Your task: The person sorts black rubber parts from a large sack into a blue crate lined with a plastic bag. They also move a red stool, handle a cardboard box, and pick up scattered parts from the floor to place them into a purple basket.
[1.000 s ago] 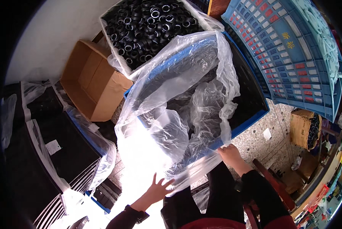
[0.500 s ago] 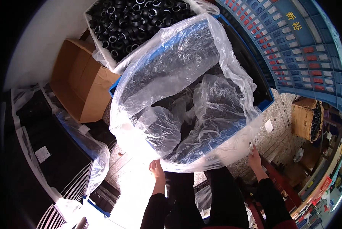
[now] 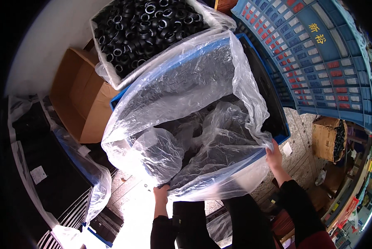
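At the far left, a dark bin (image 3: 67, 182) stands with clear plastic draped along its edges and a white label (image 3: 39, 174) on its black surface. Just beyond it a brown carton (image 3: 76, 89) sits open and tilted, its inside bare to view. Next along, toward the back, comes a pale-edged box (image 3: 101, 56) heaped with small black rings (image 3: 148, 37), many of them carrying light marks.

The left hand (image 3: 161, 194) is at the near left corner of the big clear liner (image 3: 177, 85), its fingers closed on the plastic edge. Strong glare whitens the floor around that forearm. The liner spreads across the middle, inside a blue-rimmed crate (image 3: 284, 137) and over its near and left edges; its mouth gapes upward, and loose folds bunch up within. Along the crate's right side the plastic falls short, leaving dark inner wall bare. Below, the person's dark trousers (image 3: 246, 220) stand close to the near edge.

The right hand (image 3: 274, 157) is at the near right corner, fingers closed on the liner's edge there, well apart from the left. Beyond it a scrap of white paper (image 3: 287, 148) lies on the speckled floor (image 3: 302, 162). A tall blue lattice basket (image 3: 319, 62) with red and white patches leans behind, and a smaller carton (image 3: 324, 139) holding black pieces sits below it.
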### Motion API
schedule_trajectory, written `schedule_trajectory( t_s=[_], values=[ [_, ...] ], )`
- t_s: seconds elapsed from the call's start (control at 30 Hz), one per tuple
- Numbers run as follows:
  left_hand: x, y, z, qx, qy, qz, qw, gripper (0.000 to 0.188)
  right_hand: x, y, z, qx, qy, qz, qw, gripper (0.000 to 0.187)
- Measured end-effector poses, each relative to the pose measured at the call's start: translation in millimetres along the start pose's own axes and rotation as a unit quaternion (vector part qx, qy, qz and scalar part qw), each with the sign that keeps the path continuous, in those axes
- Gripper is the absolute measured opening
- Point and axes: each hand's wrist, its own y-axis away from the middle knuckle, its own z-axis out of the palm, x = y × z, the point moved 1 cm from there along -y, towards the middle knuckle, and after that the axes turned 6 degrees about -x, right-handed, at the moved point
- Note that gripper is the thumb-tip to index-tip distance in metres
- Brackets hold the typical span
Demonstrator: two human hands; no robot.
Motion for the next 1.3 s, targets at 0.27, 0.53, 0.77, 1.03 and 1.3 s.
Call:
schedule_trajectory(
  t_s=[0.27, 0.53, 0.77, 1.03, 1.3],
  values=[
    [29, -25, -76, 0.007, -0.143, 0.069, 0.987, 0.067, 67, 49, -18, 0.114, -0.361, 0.030, 0.925, 0.026],
    [86, 76, 36, 0.186, -0.579, 0.278, 0.743, 0.091, 133, 80, -74, 0.105, -0.583, 0.235, 0.771, 0.063],
    [163, 61, 107, 0.039, -0.470, 0.375, 0.798, 0.056, 133, 66, -111, -0.004, -0.258, 0.398, 0.880, 0.042],
    [276, 2, 191, 0.026, -0.586, 0.329, 0.740, 0.066, 93, 31, -132, -0.007, -0.520, 0.191, 0.833, 0.046],
    [253, -24, 302, -0.066, -0.775, 0.338, 0.530, 0.080, -73, 77, -119, -0.030, 0.270, -0.186, 0.944, 0.089]
  ],
)
